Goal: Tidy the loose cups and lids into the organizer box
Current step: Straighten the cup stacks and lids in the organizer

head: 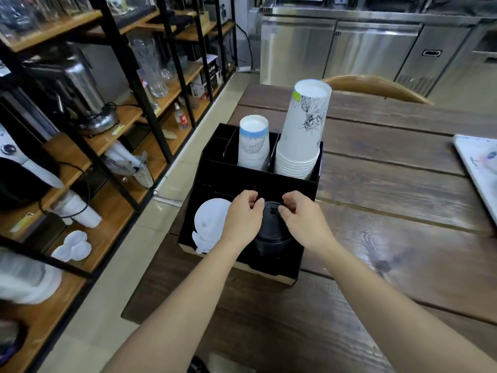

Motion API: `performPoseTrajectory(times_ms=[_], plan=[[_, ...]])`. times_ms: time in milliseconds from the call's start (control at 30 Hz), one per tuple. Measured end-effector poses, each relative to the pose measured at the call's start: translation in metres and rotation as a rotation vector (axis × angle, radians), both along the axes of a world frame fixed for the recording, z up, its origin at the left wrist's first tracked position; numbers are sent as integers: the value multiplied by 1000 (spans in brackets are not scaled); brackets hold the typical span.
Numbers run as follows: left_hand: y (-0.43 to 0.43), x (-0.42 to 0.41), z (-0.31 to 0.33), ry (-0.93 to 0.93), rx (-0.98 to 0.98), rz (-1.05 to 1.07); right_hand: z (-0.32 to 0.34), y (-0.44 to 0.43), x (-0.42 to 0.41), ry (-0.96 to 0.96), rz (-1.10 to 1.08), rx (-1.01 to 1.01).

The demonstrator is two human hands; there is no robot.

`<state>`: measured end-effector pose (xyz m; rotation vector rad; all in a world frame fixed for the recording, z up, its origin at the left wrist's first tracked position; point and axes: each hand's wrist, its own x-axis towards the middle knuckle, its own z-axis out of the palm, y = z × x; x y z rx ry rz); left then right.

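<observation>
A black organizer box stands on the left edge of a dark wooden table. Its back compartments hold an upside-down short white cup stack and a taller stack of white printed cups. White lids lie in the front left compartment. A stack of black lids sits in the front right compartment. My left hand and my right hand both grip the top of the black lid stack from either side.
A white tray or board lies at the table's right edge. A wooden chair back stands behind the table. Shelves on the left carry a metal urn, glasses, more cups and lids. Steel cabinets line the back.
</observation>
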<state>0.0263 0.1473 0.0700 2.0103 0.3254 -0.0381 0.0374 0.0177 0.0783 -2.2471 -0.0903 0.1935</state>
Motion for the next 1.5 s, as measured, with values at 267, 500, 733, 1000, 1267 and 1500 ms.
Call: performPoseTrajectory(times_ms=[267, 500, 733, 1000, 1267, 1500], plan=[[-11, -14, -10, 200, -164, 38, -3, -4, -11, 76, 60, -79], [-18, -17, -14, 154, -158, 120, -11, -4, 1, 105, 82, -120], [-20, -18, -16, 101, 97, 11, -18, -6, 14, 159, 75, -132], [-1, -24, 11, -62, 57, 8, -1, -4, 2, -113, 20, -76], [55, -20, 13, -185, 103, 297, 15, 36, -2, -440, 354, -252], [70, -19, -11, 23, 164, 209, -5, 67, 1, -409, 626, -528]])
